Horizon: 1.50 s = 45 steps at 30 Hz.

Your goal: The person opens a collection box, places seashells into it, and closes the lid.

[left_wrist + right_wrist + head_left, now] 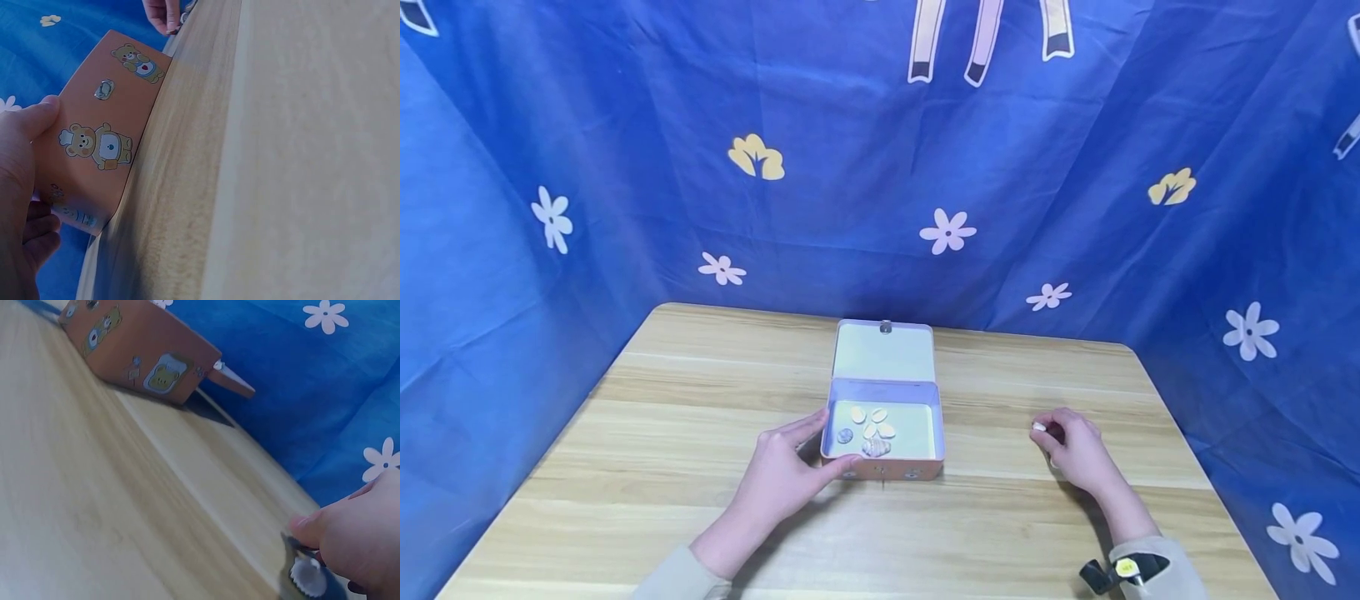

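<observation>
An orange tin box [882, 470] with bear pictures stands on the table, its lid [884, 353] tipped back. Inside lie several small pale shells [858, 414], a ridged spiral shell [876, 447] and a grey round shell [845, 435]. My left hand [786, 475] grips the box's left front corner, thumb over the front rim and fingers along the left side. To the right of the box, my right hand [1075, 450] pinches a small white shell [1038, 427] just at the tabletop. A scallop-edged white shell [309, 577] shows beneath that hand in the right wrist view, partly hidden.
The wooden table [700, 400] has a light striped grain. Blue cloth [850, 192] with flowers and animal legs hangs behind it and along both sides. A black strap device [1112, 573] is worn at the right sleeve.
</observation>
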{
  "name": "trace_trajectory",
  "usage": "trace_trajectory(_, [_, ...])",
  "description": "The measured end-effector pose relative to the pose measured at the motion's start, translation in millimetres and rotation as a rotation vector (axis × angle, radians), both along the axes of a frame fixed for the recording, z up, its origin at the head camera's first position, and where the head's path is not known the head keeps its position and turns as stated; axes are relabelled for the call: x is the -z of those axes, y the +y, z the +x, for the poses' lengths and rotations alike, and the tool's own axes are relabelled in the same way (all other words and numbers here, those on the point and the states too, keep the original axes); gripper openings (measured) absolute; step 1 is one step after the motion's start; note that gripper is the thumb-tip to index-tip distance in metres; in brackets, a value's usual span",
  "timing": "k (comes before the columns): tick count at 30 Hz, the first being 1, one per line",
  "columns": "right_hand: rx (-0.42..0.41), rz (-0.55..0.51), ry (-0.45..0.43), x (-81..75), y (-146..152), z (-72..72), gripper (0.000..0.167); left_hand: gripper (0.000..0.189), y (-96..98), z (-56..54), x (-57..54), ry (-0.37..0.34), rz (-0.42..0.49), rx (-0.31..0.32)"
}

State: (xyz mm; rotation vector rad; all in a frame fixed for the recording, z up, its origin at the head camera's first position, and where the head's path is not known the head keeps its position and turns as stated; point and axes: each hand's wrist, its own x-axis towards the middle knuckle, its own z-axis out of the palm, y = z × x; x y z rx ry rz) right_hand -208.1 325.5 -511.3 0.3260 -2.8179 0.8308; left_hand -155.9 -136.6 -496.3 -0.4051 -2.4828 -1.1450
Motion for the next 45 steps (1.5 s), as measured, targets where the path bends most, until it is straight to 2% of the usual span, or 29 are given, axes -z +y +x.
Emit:
trace_trajectory(4, [-0.015, -0.052, -0.016, -7.8, -5.0, -1.8, 0.019, 0.090, -0.3, 0.0, 0.0, -0.012, -0.005, -0.004])
trace_trajectory(9, [-0.057, -0.101, 0.005, -18.3, -14.6, -4.2, 0.023, 0.092, -1.0, 0.1, 0.9, -0.018, -0.009, -0.005])
trace_trajectory(18, [-0.153, -0.088, 0.139, -43.7, -42.1, -9.7, 0.018, 0.091, -0.4, 0.8, 0.6, -0.021, 0.001, -0.006])
trace_trajectory(21, [-0.198, -0.111, 0.157, -51.0, -54.3, -11.4, 0.017, 0.091, -0.8, 0.0, 1.3, -0.018, 0.007, -0.004])
trace_trajectory(31, [-0.297, -0.192, 0.087, -65.8, -101.4, -14.8, 0.018, 0.091, -1.5, 1.2, 1.3, -0.032, -0.004, -0.006])
trace_trajectory(39, [-0.459, -0.232, 0.034, -71.0, -144.0, -14.6, 0.017, 0.088, 0.7, 3.4, -1.0, -0.028, -0.012, -0.002])
trace_trajectory(45, [-0.528, -0.236, -0.026, -72.8, -170.2, -18.7, 0.018, 0.088, 1.1, 4.2, -2.0, -0.030, -0.020, -0.003])
